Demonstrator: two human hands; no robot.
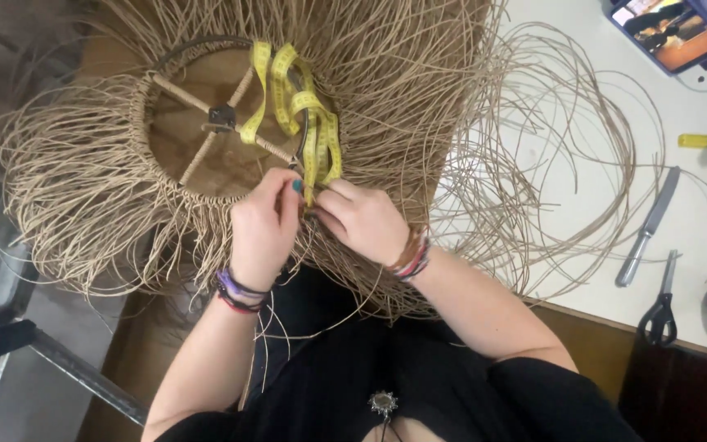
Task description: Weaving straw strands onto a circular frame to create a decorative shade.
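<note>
Two hands are pressed together at the near rim of a round woven frame.

The left hand is bent at the wrist, its fingers curled shut on the rattan strands at the rim of the one wicker frame. A single yellow tape measure is draped over that rim. The right hand is set against the left, fingers pinched on the same strands. On the white table, toward its right edge, one knife, one pair of scissors and one yellow lighter are laid.
</note>
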